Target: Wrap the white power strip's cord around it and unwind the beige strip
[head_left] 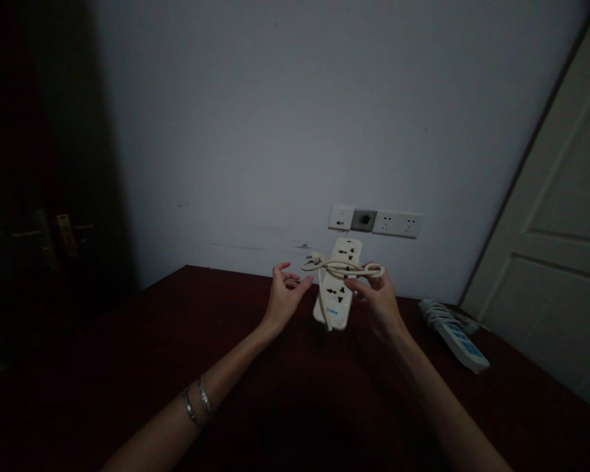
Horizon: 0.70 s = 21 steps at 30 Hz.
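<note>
A white power strip [338, 307] is held up above the dark red table, tilted, with its socket face toward me. Its cream cord [341, 265] is bundled across the middle, and the plug [316, 258] sticks out at the left end of the bundle. My right hand [377, 298] grips the strip at its right side, thumb on the front by the cord. To the left, my left hand [287, 295] is apart from the strip, thumb and fingers spread with nothing between them.
On the table [201, 314], at the right, lies a second power strip [459, 337] with its cord wrapped around one end. Wall sockets [397, 224] and a grey wall plate [364, 220] sit just behind the hands. A white door [560, 262] stands at the right.
</note>
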Tool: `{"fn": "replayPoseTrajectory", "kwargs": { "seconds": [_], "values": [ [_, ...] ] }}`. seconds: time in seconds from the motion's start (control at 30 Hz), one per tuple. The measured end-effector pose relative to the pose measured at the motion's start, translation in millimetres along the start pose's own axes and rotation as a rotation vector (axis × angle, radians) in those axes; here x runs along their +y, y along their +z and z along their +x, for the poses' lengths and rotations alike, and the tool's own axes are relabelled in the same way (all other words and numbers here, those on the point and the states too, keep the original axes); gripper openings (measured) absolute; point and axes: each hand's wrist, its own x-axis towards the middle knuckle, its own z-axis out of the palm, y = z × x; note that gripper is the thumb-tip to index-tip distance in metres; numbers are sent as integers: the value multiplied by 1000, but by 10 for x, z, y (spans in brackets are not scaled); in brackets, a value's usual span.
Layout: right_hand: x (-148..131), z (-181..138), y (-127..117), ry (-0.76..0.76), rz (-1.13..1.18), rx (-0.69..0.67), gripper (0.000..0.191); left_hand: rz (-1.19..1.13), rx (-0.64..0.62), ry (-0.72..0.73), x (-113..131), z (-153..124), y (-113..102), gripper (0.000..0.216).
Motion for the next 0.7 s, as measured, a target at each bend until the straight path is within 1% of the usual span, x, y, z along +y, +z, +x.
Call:
{"fn": "replayPoseTrajectory", "kwargs": {
  "seconds": [0.03,0.1,0.13,0.17,0.2,0.23,0.27,0.33,0.43,0.53,0.6,0.7],
  "values": [
    [-27,-3,-2,-13,0,6,47,-33,-54,-101,11,23,6,73],
    [-54,-17,10,-20,17,0,48,-178,-270,-278,49,37,52,74],
    [-58,-26,22,-24,27,-21,49,-275,-383,-310,72,26,90,70],
    [-58,-35,35,-36,32,-52,49,-365,-465,-303,95,4,134,64],
    [-57,-43,48,-57,29,-90,48,-438,-505,-271,115,-23,180,57],
    [-57,-50,58,-85,21,-132,48,-486,-500,-232,130,-53,223,51],
    [-59,-56,64,-114,8,-172,47,-510,-465,-203,141,-80,260,45],
    [-72,-61,56,-133,-37,-244,46,-517,-375,-191,150,-116,305,40],
    [-93,-52,-11,-69,-149,-325,46,-498,-265,-199,145,-120,311,41],
    [-97,-24,-115,-44,-242,-388,47,-465,-237,-194,132,-94,289,41],
    [-101,-1,-180,-23,-248,-451,53,-445,-219,-191,119,-80,280,40],
    [-132,25,-236,54,-235,-507,74,-427,-176,-195,96,-72,283,40]
  ]
}}
